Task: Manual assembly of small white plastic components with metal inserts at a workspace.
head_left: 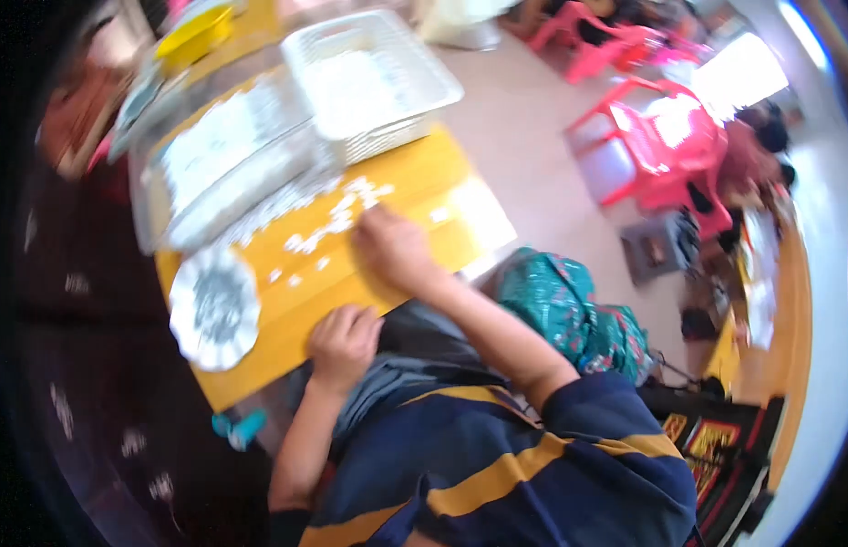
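Note:
My right hand (pixel 392 251) reaches over the yellow tabletop (pixel 433 182), its fingers bent down and drawn together beside small white pieces (pixel 337 219) strewn there. Motion blur hides what, if anything, its fingertips hold. Close to the table's near edge is my left hand (pixel 345 346), with its fingers curled in; whatever lies inside them is hidden. A white scalloped bowl (pixel 249 314) with small greyish contents stands at the table's left. Behind the pieces is a clear plastic bin (pixel 301 137) full of whitish items, and more of them lie along its near side.
A white plastic basket (pixel 433 91) stands beside the bin, with a yellow basin (pixel 196 38) at the far left. Shiny green bags (pixel 547 296) rest on the floor to the right of the table. Red plastic chairs (pixel 656 137) and people (pixel 757 155) are farther right.

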A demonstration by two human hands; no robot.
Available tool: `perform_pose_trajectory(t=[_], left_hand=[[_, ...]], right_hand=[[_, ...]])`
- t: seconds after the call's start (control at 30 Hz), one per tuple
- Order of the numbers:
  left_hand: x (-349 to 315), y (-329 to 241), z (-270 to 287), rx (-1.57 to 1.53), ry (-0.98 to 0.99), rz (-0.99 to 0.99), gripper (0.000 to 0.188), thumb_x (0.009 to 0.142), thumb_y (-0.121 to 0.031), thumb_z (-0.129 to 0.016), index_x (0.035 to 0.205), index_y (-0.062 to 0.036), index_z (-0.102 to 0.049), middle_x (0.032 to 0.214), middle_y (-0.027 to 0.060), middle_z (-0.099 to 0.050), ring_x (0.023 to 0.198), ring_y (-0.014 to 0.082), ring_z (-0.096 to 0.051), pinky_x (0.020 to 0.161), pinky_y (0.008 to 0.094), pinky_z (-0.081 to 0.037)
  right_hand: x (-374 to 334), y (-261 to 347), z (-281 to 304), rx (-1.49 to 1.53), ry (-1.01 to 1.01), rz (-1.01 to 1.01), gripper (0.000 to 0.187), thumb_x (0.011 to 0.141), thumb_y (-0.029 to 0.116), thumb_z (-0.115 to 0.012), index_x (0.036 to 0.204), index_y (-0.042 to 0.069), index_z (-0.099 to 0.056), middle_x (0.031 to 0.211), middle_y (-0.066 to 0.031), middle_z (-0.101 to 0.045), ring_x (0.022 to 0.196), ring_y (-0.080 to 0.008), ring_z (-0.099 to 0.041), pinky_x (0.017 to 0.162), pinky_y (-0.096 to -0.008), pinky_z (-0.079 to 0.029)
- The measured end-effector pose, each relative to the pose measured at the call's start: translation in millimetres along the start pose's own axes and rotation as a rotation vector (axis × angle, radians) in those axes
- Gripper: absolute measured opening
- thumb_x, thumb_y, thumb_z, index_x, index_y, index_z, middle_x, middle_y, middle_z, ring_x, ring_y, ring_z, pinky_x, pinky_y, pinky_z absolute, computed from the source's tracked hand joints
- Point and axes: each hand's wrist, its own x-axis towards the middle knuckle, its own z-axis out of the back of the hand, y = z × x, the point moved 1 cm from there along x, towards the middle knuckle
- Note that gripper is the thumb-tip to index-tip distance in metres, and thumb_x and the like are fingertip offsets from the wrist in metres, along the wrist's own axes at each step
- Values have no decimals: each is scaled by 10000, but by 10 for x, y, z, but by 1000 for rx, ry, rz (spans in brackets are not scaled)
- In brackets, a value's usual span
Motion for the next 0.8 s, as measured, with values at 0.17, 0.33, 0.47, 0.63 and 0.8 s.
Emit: perform_pose_trajectory(t=[0.17, 0.33, 0.47, 0.63, 0.8], left_hand=[[132, 41, -71, -54, -8, -52, 185, 765, -88, -832, 925, -64, -741, 858, 82, -648, 790, 286, -660, 704, 408, -542], [182, 103, -58, -58, 3, -117, 169, 804, -122, -809, 954, -87, -740, 845, 75, -604, 775, 278, -647, 676, 412, -536], [182, 125, -41, -56, 34, -105, 153, 811, -114, -802, 946, -83, -737, 846, 73, -608, 771, 280, -649, 670, 413, -534], [200, 142, -83, -85, 35, -96, 120, 824, -100, -790, 924, -79, -728, 835, 83, -606, 762, 286, -649, 667, 412, -534], [233, 127, -177, -47, 12, -80, 112, 835, -92, -782, 924, -70, -717, 850, 99, -606, 789, 299, -649, 691, 421, -532]], right_hand=[[-33, 35, 273, 142, -101, -7, 147, 904, 160, -702, 935, 69, -592, 828, -159, -643, 779, -372, -667, 662, -456, -530], [-326, 5, 425, 251, -127, -93, 143, 919, 155, -702, 960, 60, -604, 826, -160, -657, 754, -372, -666, 652, -445, -526], [-360, 54, 410, 275, -141, -115, 157, 928, 181, -699, 982, 63, -611, 838, -152, -668, 759, -366, -675, 661, -437, -535], [-330, 46, 382, 203, -179, -75, 157, 926, 182, -704, 984, 71, -610, 836, -143, -662, 756, -354, -671, 659, -425, -536], [-286, -46, 351, 181, -193, -62, 159, 922, 185, -705, 980, 75, -606, 842, -143, -657, 768, -353, -670, 664, -428, -534]])
